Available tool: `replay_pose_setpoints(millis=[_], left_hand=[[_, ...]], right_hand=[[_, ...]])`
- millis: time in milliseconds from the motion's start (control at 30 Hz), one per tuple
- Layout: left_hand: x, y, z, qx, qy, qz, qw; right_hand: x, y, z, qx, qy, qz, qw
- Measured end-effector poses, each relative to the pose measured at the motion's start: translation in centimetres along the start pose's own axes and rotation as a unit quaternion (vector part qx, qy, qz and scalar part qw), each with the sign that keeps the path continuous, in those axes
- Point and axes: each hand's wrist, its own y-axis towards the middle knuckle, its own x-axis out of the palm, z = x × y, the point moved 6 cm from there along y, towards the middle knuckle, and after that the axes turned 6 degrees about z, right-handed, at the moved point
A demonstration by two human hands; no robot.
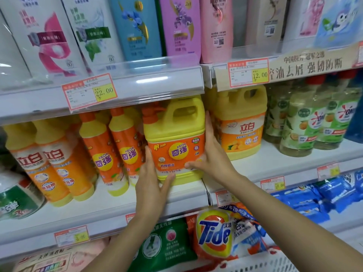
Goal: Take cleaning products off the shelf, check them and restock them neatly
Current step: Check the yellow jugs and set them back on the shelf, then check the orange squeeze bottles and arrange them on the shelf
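A yellow detergent jug [174, 134] with an orange label and an orange cap stands upright on the middle shelf [121, 201], near its right end. My left hand [151, 183] clasps its lower left side, fingers up the flank and thumb across the bottom front. My right hand [212, 154] clasps the right side, fingers pointing up and thumb lying across the label's lower edge. To its left stand slim orange and yellow dish soap bottles [102, 154]. A second yellow jug [241, 122] stands to its right on the neighbouring shelf.
Clear green-labelled bottles [306, 122] fill the right shelf. Tall shampoo bottles [137, 28] line the top shelf above price tags [90, 91]. Below are a Tide bag [214, 234], a green bag [167, 244], blue packs [322, 195] and a white basket [275, 266].
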Motion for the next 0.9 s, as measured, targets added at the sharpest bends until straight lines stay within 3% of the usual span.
replay_pose_setpoints(millis=[433, 500, 600, 667, 700, 767, 833, 900], left_hand=[[2.4, 2.8, -0.3, -0.023, -0.005, -0.098, 0.995], [0.6, 2.3, 0.3, 0.021, 0.031, -0.062, 0.997], [-4.6, 0.6, 0.2, 0.087, 0.070, 0.090, 0.990], [-8.0, 0.2, -1.9, 0.057, 0.104, 0.181, 0.976], [-9.1, 0.3, -3.3, 0.027, 0.110, 0.196, 0.974], [-10.0, 0.7, -5.5, -0.014, 0.089, 0.165, 0.982], [-10.0, 0.6, -6.4, -0.003, 0.050, 0.109, 0.993], [-10.0, 0.4, -6.6, 0.015, 0.031, 0.073, 0.997]], right_hand=[[0.4, 2.7, 2.6, 0.034, -0.020, 0.016, 0.999], [0.4, 2.4, 2.3, 0.036, -0.027, 0.021, 0.999], [-0.1, 0.2, -0.1, -0.004, -0.057, 0.120, 0.991], [0.1, -1.7, -3.7, -0.098, -0.047, 0.198, 0.974], [0.9, -2.2, -5.3, -0.130, -0.030, 0.200, 0.971], [3.7, -1.8, -7.8, -0.116, 0.019, 0.135, 0.984], [7.1, -0.8, -8.8, -0.052, 0.049, 0.064, 0.995], [10.2, -0.2, -8.7, -0.004, 0.035, 0.042, 0.998]])
